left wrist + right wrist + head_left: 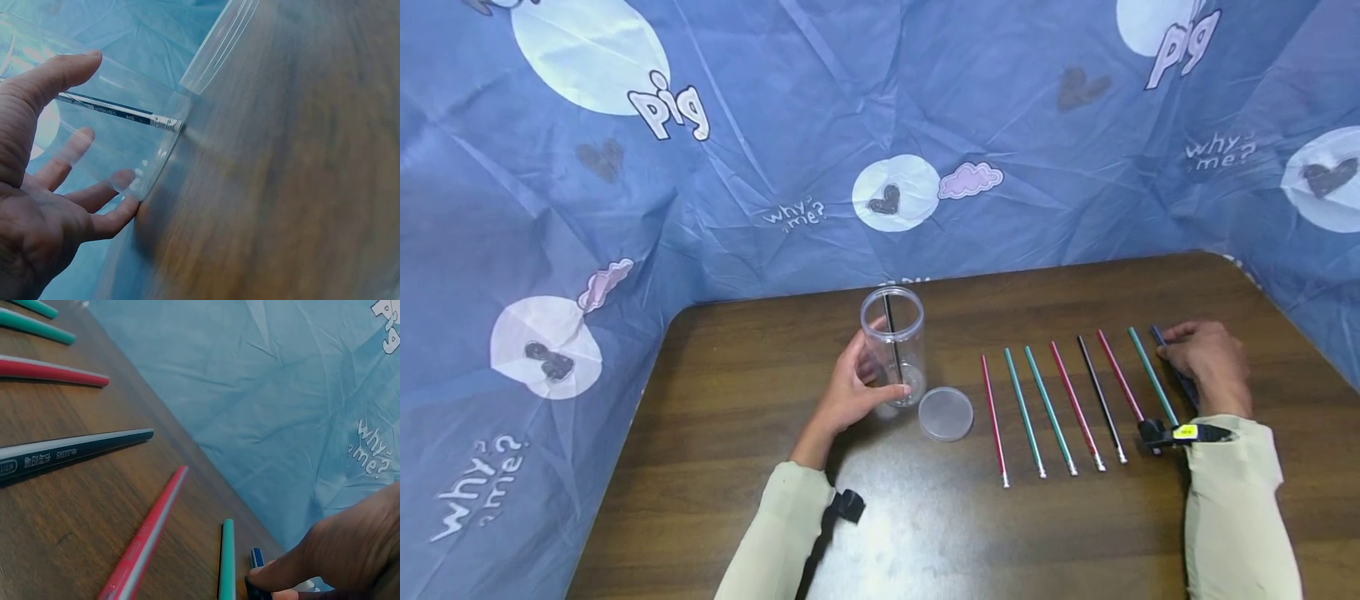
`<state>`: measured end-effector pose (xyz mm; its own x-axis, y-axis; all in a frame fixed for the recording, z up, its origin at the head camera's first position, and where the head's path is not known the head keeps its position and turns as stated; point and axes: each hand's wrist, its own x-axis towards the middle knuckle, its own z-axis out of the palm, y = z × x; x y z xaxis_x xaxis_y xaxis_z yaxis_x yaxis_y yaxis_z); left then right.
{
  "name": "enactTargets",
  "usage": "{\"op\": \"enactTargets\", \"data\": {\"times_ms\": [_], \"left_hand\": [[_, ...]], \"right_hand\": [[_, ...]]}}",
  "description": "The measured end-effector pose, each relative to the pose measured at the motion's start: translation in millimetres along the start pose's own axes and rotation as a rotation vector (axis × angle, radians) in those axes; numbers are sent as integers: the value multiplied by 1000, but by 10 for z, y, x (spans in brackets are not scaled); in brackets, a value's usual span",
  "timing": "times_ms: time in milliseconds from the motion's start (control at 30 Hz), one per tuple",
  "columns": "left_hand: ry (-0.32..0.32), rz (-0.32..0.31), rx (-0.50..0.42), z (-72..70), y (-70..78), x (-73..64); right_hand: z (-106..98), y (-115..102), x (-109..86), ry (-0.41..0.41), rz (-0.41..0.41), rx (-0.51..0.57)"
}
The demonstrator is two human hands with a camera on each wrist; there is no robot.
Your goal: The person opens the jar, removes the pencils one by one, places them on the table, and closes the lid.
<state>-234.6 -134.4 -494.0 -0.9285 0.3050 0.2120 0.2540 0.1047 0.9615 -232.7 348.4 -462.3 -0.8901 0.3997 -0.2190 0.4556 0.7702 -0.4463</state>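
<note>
My left hand (850, 387) holds a clear plastic jar (916, 354) that stands upright and uncapped, thumb on the near side and fingers behind. Inside the jar leans a black pencil (891, 321); the left wrist view shows its silver ferrule end (165, 122) at the jar's bottom. At the right end of a row of pencils, my right hand (1213, 362) pinches a dark blue pencil (1158, 334), whose tip (257, 555) shows by the thumb in the right wrist view. The palm and wrist cover part of that pencil. A teal pencil (1150, 371) lies just left of it.
A round clear lid (946, 414) lies beside the jar. Between lid and right hand, red (994, 417), teal (1024, 412) and black (1102, 398) pencils lie spaced apart on the brown wooden table (737, 400). Blue printed cloth (820, 108) hangs behind the table.
</note>
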Motion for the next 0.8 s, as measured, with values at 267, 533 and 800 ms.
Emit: {"op": "enactTargets", "data": {"times_ms": [267,533,800], "left_hand": [[-14,-7,-15,4,284,-68],[-12,-13,-28,2,284,-79],[-15,-10,-23,-1,280,-69]], "right_hand": [[-7,-11,9,-34,59,15],[-10,-23,5,-45,94,21],[-100,-119,-69,55,11,47]]}}
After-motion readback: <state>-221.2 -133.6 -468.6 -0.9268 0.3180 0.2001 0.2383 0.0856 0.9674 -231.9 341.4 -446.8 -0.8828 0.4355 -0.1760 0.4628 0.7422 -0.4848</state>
